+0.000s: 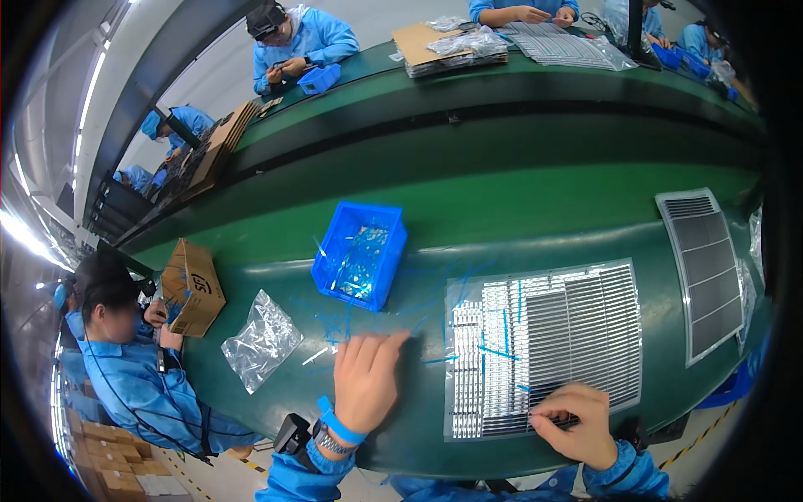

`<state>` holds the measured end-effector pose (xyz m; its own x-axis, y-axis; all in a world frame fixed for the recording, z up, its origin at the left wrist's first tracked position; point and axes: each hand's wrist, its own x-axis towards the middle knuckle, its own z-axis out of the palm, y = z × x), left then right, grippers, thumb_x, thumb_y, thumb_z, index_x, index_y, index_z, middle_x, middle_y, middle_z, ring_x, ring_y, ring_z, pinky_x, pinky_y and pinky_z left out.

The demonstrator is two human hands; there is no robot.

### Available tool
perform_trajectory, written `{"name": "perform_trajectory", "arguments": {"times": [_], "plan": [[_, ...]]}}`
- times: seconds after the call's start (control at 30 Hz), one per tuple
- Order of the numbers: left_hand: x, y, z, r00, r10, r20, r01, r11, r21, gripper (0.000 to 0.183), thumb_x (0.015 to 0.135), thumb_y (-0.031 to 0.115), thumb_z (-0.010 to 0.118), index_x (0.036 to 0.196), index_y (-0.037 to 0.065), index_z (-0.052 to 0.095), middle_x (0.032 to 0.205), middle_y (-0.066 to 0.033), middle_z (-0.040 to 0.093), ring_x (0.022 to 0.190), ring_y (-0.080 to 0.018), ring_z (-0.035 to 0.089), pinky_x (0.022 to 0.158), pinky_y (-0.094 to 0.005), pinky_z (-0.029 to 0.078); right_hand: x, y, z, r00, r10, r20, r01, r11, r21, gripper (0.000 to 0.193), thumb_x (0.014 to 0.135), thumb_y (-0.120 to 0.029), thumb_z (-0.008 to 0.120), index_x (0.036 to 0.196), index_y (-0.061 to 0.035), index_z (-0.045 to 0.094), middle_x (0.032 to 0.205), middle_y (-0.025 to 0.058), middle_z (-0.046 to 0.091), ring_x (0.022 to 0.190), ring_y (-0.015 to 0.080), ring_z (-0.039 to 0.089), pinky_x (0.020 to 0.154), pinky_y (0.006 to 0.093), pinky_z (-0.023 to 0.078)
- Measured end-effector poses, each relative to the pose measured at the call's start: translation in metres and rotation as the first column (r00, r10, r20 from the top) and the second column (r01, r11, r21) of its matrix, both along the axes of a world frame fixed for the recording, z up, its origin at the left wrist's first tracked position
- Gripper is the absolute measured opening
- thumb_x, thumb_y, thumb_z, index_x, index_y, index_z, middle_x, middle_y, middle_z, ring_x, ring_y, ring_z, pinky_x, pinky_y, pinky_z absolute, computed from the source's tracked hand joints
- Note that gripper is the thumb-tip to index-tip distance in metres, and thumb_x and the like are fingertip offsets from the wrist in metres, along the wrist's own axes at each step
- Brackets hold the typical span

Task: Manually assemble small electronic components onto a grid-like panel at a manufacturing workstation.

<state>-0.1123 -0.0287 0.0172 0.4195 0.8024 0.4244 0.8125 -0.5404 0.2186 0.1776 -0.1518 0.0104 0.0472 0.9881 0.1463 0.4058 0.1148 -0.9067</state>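
My left hand (366, 381) is over the mat just left of the sheet of strips, back up and fingers curled and slightly blurred; anything in them is hidden. Thumb and fingertips of my right hand (581, 422) come together in a pinch at the lower part of a clear-backed sheet of narrow striped strips (585, 326). What they pinch is too small to make out. Thin blue film strips (499, 352) lie loose across the sheet, and more are scattered on the green mat near my left hand. A blue plastic bin (386, 219) beyond it holds small shiny pieces.
A crumpled clear bag (261, 341) and an open cardboard box (201, 293) stand at left, beside a seated co-worker (125, 351). Another dark-panelled sheet (707, 276) lies at right. Across the green workbench (502, 201), other people work near stacked sheets (456, 50).
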Motion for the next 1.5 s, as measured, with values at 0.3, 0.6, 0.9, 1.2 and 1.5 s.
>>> {"name": "perform_trajectory", "arguments": {"times": [0.3, 0.6, 0.9, 1.2, 1.5], "plan": [[0.062, -0.019, 0.047, 0.801, -0.533, 0.271, 0.534, 0.842, 0.077, 0.030, 0.062, 0.006, 0.075, 0.089, 0.017, 0.079, 0.101, -0.0010, 0.065, 0.093, -0.0226, 0.063, 0.078, -0.0385, 0.046, -0.002, 0.053, 0.050, 0.777, 0.113, -0.620, -0.368, 0.880, -0.300, 0.019, 0.096, -0.008, 0.070, 0.112, 0.0015, 0.072, 0.099, 0.0089, 0.074, 0.085, 0.0105, 0.068, 0.073, 0.0249, 0.055], [0.092, 0.003, 0.012, 0.686, -0.558, 0.468, 0.593, 0.801, 0.085, 0.035, 0.068, 0.003, 0.077, 0.100, 0.017, 0.081, 0.106, -0.0071, 0.067, 0.091, -0.0244, 0.066, 0.084, -0.0392, 0.050, 0.036, 0.084, 0.007, 0.784, 0.169, -0.597, -0.369, 0.900, -0.230, 0.013, 0.094, -0.006, 0.074, 0.103, 0.0031, 0.074, 0.093, 0.0089, 0.076, 0.076, 0.0092, 0.068, 0.068, 0.0229, 0.056], [0.088, 0.001, -0.005, 0.668, -0.125, 0.734, 0.587, 0.695, -0.415, 0.021, 0.085, 0.007, 0.080, 0.104, 0.000, 0.076, 0.089, -0.0127, 0.075, 0.076, -0.0183, 0.072, 0.068, -0.0286, 0.057, 0.014, 0.073, -0.006, 0.949, 0.161, -0.272, -0.155, 0.987, 0.045, 0.020, 0.082, 0.001, 0.082, 0.101, 0.0009, 0.076, 0.092, 0.0130, 0.077, 0.080, 0.0146, 0.074, 0.072, 0.0253, 0.060], [0.088, 0.001, -0.005, 0.665, 0.071, 0.743, 0.513, 0.680, -0.524, 0.008, 0.089, 0.003, 0.075, 0.092, -0.001, 0.069, 0.083, -0.0072, 0.069, 0.071, -0.0124, 0.064, 0.063, -0.0253, 0.050, 0.019, 0.079, 0.002, 0.962, 0.120, -0.246, -0.152, 0.982, -0.114, 0.016, 0.095, -0.008, 0.070, 0.108, -0.0003, 0.074, 0.095, 0.0121, 0.074, 0.085, 0.0164, 0.071, 0.074, 0.0278, 0.057], [0.087, 0.002, -0.003, 0.699, 0.031, 0.714, 0.555, 0.607, -0.569, 0.010, 0.092, 0.001, 0.070, 0.101, -0.002, 0.066, 0.093, -0.0113, 0.067, 0.085, -0.0202, 0.070, 0.072, -0.0304, 0.061, 0.017, 0.079, 0.002, 0.976, 0.203, -0.078, -0.205, 0.979, -0.017, 0.008, 0.092, -0.008, 0.072, 0.098, -0.0017, 0.073, 0.086, 0.0077, 0.069, 0.070, 0.0132, 0.062, 0.060, 0.0264, 0.049]]}}
